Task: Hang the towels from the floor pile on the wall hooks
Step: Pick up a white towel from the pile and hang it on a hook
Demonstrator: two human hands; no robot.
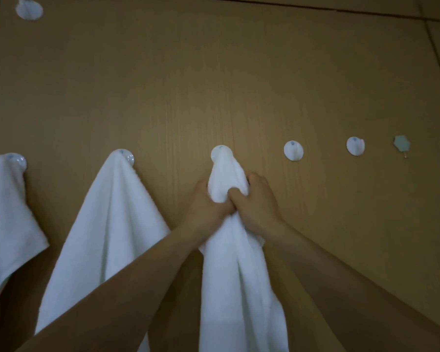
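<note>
A white towel (235, 275) hangs down the wooden wall from a round white hook (220, 153), its top bunched over the hook. My left hand (206, 207) grips the bunched part from the left. My right hand (255, 201) grips it from the right, thumb pressed into the cloth. Two more white towels hang to the left: one (107, 224) on a hook (127, 156), another (5, 219) on a hook (17, 160) at the frame's left edge. The floor pile is out of view.
Two bare round white hooks (293, 151) (355, 146) sit to the right in the same row, then a smaller greenish hook (401, 144). Another white hook (29, 8) is high at the top left. The wall (214, 72) is brown wood panel.
</note>
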